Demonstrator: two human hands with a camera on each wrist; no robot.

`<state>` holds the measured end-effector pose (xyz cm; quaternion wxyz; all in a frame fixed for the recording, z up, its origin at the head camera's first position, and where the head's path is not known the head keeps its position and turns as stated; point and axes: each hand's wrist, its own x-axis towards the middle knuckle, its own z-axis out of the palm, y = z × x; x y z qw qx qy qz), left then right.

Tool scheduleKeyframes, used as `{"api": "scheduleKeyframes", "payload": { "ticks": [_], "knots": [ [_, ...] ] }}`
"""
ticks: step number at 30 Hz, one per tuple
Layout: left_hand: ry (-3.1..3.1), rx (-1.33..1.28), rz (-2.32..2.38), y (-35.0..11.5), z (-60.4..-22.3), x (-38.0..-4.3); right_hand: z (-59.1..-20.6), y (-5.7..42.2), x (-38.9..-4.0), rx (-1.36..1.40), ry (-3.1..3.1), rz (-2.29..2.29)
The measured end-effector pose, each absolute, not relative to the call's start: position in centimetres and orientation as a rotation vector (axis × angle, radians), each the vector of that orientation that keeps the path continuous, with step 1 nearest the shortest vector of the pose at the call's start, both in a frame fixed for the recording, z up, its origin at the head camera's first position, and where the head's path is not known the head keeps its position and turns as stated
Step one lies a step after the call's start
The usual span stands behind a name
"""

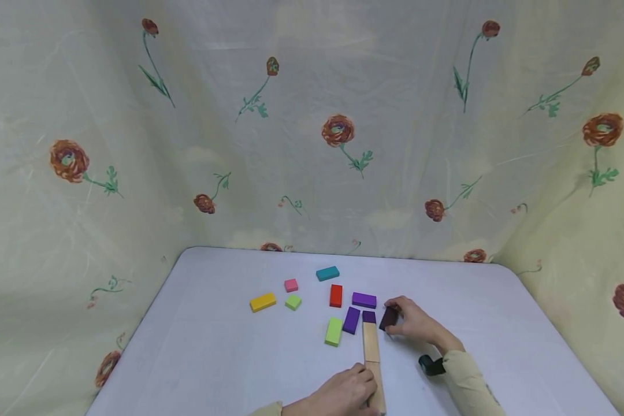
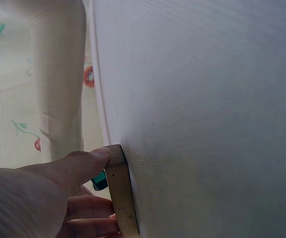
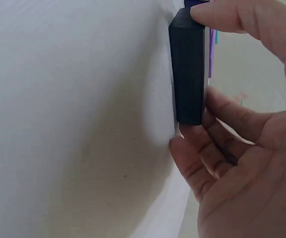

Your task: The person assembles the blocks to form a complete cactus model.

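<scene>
Two plain wooden blocks lie end to end in a line on the white table, with a small dark purple block at the far end. My left hand holds the nearer wooden block at the line's near end, thumb at one end and fingers along its side in the left wrist view. To the right of the line's far end, my right hand grips a black block between thumb and fingers. That block is at the table surface, a small gap away from the purple one.
Left of the line lie a purple block and a lime block. Beyond are another purple block, a red block and a teal block. Farther left are pink, small lime and yellow blocks.
</scene>
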<state>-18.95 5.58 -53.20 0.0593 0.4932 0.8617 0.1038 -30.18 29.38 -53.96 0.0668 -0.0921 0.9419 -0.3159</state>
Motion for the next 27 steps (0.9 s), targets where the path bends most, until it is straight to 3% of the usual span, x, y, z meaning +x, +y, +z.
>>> {"api": "scheduleKeyframes", "payload": {
  "ticks": [27],
  "knots": [
    [2.648, 1.537, 0.297, 5.6, -53.31, -18.96, -54.05, 30.07, -30.1, -0.126, 2.915, -0.902]
  ]
}}
